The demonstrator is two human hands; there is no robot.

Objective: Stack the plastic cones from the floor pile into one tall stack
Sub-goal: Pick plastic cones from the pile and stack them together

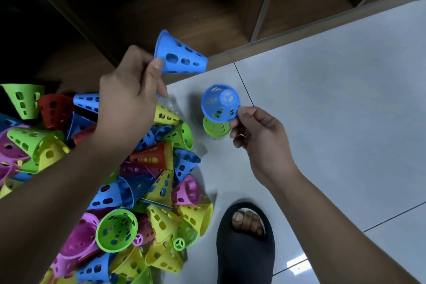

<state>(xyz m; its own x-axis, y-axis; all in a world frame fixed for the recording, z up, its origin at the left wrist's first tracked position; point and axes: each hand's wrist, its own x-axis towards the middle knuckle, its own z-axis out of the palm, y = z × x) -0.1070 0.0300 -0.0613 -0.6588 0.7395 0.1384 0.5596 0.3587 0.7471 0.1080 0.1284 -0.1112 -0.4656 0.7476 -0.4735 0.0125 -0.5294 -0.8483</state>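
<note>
A heap of perforated plastic cones [143, 191] in blue, green, yellow, pink and red lies on the floor at the lower left. My left hand [131, 97] pinches the rim of a blue cone [178, 57] held on its side above the heap. My right hand [258, 136] grips the rim of a second blue cone [220, 102], narrow end up, directly over a green cone [215, 130] standing on the tiles. Whether more cones sit under the green one is hard to tell.
Grey floor tiles [334, 110] spread to the right. A dark wooden shelf unit [207, 14] runs along the top, its base edge just behind the hands. My foot in a black slipper [245, 242] rests on the tiles below the right hand.
</note>
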